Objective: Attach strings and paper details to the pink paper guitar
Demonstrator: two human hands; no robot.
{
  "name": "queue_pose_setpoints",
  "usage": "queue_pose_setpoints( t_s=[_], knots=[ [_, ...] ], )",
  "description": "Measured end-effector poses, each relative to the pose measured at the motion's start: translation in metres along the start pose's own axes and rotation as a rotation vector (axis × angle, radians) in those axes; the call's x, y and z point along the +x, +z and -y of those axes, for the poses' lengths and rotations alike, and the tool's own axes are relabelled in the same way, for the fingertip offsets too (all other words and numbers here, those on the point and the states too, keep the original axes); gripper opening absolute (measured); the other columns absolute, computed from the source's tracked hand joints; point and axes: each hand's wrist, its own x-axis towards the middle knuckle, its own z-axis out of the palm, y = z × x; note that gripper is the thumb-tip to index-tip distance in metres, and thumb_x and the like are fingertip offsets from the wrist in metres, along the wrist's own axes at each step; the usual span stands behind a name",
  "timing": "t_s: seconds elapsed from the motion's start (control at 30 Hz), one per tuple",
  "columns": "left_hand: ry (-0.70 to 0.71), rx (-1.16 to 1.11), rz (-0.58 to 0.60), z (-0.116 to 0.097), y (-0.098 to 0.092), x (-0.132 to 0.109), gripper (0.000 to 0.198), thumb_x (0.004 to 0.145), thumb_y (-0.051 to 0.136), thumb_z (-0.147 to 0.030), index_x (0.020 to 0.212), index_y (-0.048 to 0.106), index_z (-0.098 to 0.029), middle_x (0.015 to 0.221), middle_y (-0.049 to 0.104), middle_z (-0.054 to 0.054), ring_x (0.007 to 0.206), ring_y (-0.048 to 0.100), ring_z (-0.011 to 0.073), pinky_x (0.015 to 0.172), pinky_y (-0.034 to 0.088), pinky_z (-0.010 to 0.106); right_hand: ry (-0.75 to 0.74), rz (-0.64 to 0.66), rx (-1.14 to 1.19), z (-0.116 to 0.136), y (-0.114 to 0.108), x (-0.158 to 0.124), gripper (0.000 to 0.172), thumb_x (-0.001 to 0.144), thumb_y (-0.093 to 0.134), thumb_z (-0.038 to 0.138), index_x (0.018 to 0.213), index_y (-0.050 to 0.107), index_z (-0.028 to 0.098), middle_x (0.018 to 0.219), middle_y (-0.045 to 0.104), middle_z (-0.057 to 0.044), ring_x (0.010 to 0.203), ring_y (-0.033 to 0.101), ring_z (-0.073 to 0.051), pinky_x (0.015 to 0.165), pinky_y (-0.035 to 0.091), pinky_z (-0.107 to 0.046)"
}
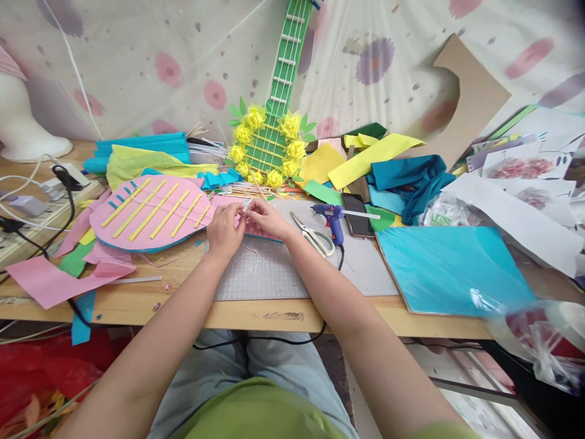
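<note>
A pink paper guitar (150, 228) with a blue edge and yellow strips lies flat on the table, its neck running under my hands. White strings (150, 204) cross its body toward my fingers. My left hand (226, 230) is closed in a pinch over the neck. My right hand (266, 218) pinches close beside it, fingertips nearly meeting those of the left. Thin string appears to be between both sets of fingertips, though the exact grip is partly hidden. A loose string end (256, 259) trails onto the grey cutting mat (260, 277) below.
Right of my hands lie scissors (315, 235), a blue glue gun (333, 221) and a phone (359, 214). A green guitar with yellow flowers (269, 146) leans at the back. Coloured paper (375, 161) is heaped behind. A blue board (452, 265) lies right; cables (68, 207) run left.
</note>
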Motion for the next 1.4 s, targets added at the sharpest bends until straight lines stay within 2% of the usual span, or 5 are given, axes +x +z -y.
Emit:
queue_pose_setpoints(
  t_s=[0.4,0.67,0.83,1.17,1.4],
  knots=[
    [0.068,-0.016,-0.060,0.006,-0.001,0.000,0.012,0.080,0.056,-0.027,0.088,0.057,-0.020,0.085,0.066,0.003,0.085,0.055,0.0187,0.066,0.044,0.027,-0.008,-0.016,-0.011,-0.013,-0.007,0.003,0.021,0.079,0.055,0.037,0.076,0.044,0.019,0.056,0.052,0.007,0.041,0.044,-0.004,0.038,0.034,-0.015],
    [0.126,-0.034,-0.021,0.008,-0.005,0.001,0.023,0.082,0.053,-0.030,0.102,0.060,-0.020,0.083,0.067,0.003,0.088,0.051,0.0201,0.076,0.043,0.031,0.000,0.022,0.025,-0.010,-0.012,-0.001,0.026,0.071,0.062,0.040,0.075,0.051,0.017,0.054,0.052,0.006,0.042,0.041,-0.004,0.038,0.034,-0.016],
    [0.147,0.000,0.047,0.005,-0.009,0.003,0.018,0.084,0.050,-0.031,0.085,0.066,-0.022,0.082,0.066,0.005,0.089,0.051,0.0218,0.081,0.040,0.035,-0.020,-0.003,-0.003,-0.006,-0.016,-0.005,0.024,0.067,0.064,0.038,0.073,0.057,0.016,0.056,0.051,0.005,0.046,0.042,-0.005,0.042,0.034,-0.018],
    [0.025,-0.079,0.066,-0.001,-0.004,-0.002,0.016,0.081,0.053,-0.033,0.074,0.059,-0.020,0.076,0.061,0.005,0.084,0.050,0.0207,0.078,0.039,0.034,-0.117,-0.040,-0.202,-0.001,-0.018,-0.007,0.013,0.072,0.054,0.028,0.074,0.059,0.016,0.076,0.062,0.000,0.072,0.054,-0.010,0.072,0.043,-0.024],
    [-0.265,-0.422,0.117,-0.006,0.004,-0.005,0.018,0.076,0.054,-0.033,0.067,0.057,-0.018,0.070,0.060,0.002,0.070,0.050,0.0148,0.065,0.041,0.027,-0.176,-0.059,-0.373,0.003,-0.025,-0.016,0.016,0.073,0.051,0.025,0.084,0.060,0.016,0.087,0.062,-0.002,0.075,0.053,-0.010,0.075,0.043,-0.026]
  ],
)
